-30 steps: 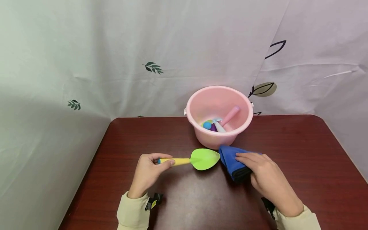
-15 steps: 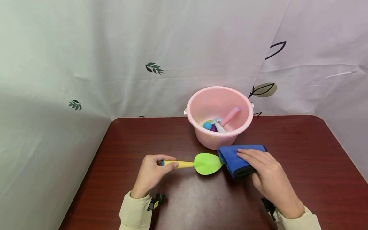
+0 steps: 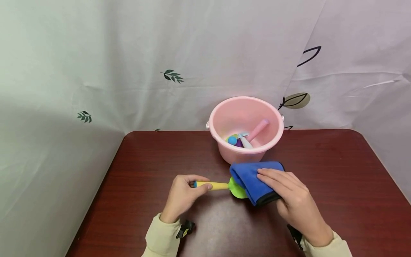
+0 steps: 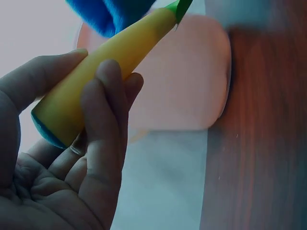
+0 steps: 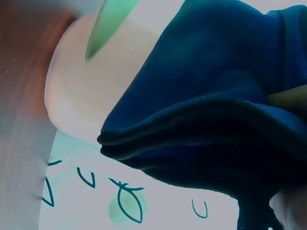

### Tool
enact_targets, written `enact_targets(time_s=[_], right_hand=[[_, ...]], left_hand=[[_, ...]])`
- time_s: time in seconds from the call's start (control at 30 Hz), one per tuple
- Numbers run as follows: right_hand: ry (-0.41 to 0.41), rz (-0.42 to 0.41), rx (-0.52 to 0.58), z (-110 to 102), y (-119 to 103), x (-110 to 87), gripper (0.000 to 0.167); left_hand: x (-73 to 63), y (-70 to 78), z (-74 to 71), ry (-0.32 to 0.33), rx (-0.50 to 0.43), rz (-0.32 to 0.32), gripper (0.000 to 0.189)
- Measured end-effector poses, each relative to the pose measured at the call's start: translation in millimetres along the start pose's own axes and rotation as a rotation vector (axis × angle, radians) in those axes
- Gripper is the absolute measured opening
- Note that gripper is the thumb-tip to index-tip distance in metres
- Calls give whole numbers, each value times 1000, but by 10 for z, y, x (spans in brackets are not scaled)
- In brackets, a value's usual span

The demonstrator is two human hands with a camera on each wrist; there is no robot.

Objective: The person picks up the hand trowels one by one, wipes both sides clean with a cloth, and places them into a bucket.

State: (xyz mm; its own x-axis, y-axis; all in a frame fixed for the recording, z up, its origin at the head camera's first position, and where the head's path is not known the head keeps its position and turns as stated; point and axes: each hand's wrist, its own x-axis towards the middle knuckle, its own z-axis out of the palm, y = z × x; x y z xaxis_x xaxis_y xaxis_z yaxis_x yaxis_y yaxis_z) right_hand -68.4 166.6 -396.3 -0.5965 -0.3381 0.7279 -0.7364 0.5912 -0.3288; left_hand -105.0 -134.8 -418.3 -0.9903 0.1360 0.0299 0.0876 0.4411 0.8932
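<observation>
My left hand (image 3: 183, 194) pinches the yellow handle of a toy shovel (image 3: 213, 186), thumb on one side and fingers on the other. The handle has a blue end cap, and its green blade points to the right. In my right hand (image 3: 293, 200) is a folded blue cloth (image 3: 257, 178) with black edging, gripped between thumb and fingers. The cloth lies over the blade and hides its tip and right part. In the left wrist view the handle (image 4: 105, 72) slants up toward the cloth (image 4: 115, 14). The right wrist view shows the cloth's layered folds (image 5: 192, 105) beside the green blade (image 5: 108, 28).
Behind the hands stands a pink bucket (image 3: 237, 156) on the dark red-brown table (image 3: 154, 153). Inside it lie several small items, among them a blue ball (image 3: 232, 140) and a pink handle (image 3: 258, 129). A pale leaf-patterned curtain (image 3: 128, 71) hangs behind the table.
My left hand has moved right with the shovel. The cloth in my right hand has shifted left, from beside the blade's tip to over much of the blade.
</observation>
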Motion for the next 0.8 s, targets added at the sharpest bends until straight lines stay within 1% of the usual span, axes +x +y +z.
enact_targets(time_s=[0.2,0.3,0.4,0.53,0.7,0.8], right_hand=[[-10,-54,3,57,-14,1,60],[-41,-73,2,85,-6,-12,60],[-76,-93,9,110,11,-23,62],[-155,-105,8,129,25,-46,61],[-296,-78,-25,135,23,-82,58],[-348,-68,-54,144,21,-90,58]], left_hand=[[-31,43,148,-43,-64,16,8],[-44,60,199,-54,-105,22,9],[-50,73,223,-50,-140,16,10],[-51,77,224,-45,-170,-3,10],[-46,73,210,-63,-185,-18,14],[-43,76,199,-77,-201,-26,16]])
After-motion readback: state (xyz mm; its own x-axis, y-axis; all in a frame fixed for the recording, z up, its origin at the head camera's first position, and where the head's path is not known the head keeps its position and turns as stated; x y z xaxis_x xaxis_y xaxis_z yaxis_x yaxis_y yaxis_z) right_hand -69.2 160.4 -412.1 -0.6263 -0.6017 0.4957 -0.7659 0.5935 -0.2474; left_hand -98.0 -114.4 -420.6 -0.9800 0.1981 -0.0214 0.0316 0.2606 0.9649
